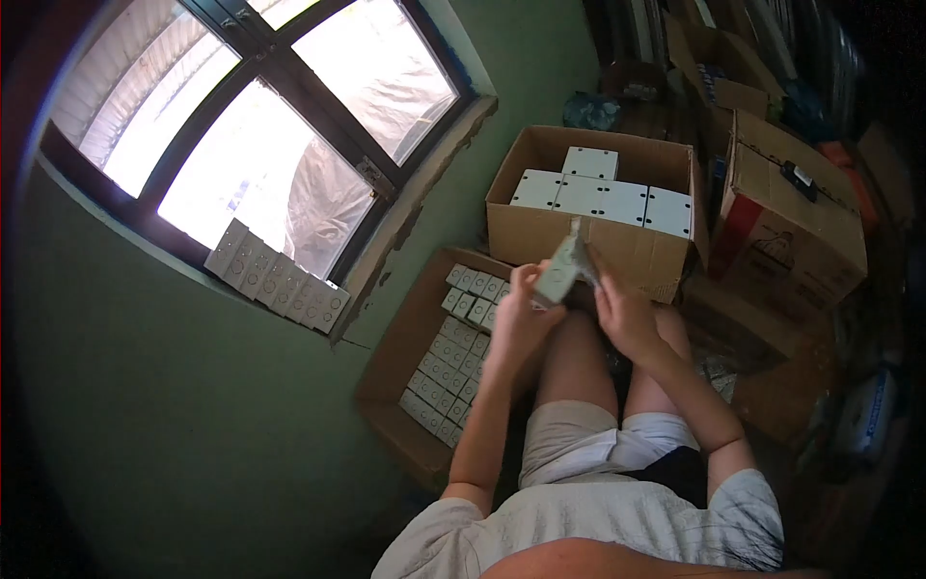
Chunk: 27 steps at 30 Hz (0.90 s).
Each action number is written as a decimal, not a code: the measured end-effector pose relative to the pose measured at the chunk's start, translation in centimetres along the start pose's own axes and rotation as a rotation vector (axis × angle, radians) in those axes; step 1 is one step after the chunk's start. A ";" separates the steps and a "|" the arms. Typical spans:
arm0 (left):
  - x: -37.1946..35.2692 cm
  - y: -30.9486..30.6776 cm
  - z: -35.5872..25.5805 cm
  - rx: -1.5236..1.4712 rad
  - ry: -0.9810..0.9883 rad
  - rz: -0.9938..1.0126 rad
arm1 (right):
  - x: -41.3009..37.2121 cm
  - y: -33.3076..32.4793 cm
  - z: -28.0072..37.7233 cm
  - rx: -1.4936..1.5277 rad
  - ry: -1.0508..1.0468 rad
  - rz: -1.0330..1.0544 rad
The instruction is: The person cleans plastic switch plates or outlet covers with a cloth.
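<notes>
My left hand (524, 314) is wrapped around the lower left side of a small pale carton (555, 281) with a round mark on its face, held above my knees. At the carton's upper right, my right hand (622, 307) has its fingers closed at a greyish, crumpled-looking piece (583, 259); whether this is a flap or a wrapper I cannot tell. Below and left of my hands, an open cardboard box (388, 362) contains rows of similar small cartons (446, 365). Just beyond my hands stands another cardboard box (588, 236) with larger white boxes (603, 198) inside.
Several small cartons (275, 280) stand in a row on the sill of the window (260, 174) at left. To the right is a closed cardboard box (786, 217) with a small black object (799, 180) on top. A blue-green plastic bag (590, 111) lies behind the boxes.
</notes>
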<state>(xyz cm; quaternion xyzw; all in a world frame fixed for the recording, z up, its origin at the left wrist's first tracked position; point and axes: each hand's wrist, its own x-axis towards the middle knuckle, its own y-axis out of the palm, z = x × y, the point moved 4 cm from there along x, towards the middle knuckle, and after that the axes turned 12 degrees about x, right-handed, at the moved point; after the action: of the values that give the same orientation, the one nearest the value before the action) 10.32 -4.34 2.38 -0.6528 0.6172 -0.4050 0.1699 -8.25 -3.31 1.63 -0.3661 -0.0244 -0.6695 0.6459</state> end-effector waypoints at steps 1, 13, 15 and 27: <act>0.0 1.0 -1.3 0.006 -0.014 0.069 | 0.0 0.3 0.2 -0.003 -0.002 -0.007; -0.4 5.3 -1.9 -0.177 -0.029 0.087 | -2.4 -1.1 -1.8 -0.227 -0.022 0.208; -0.5 5.9 -1.8 -0.194 -0.022 0.050 | -3.7 -0.4 -0.5 -0.154 -0.135 0.287; -0.5 5.9 -1.2 -0.267 -0.027 0.048 | -3.3 -1.5 0.7 -0.260 -0.236 0.348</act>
<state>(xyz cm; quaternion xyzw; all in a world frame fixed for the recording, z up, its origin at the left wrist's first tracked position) 5.52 -4.61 -1.28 -0.6598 0.6789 -0.3062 0.0995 -9.65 0.10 1.05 -0.5206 0.0501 -0.4980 0.6917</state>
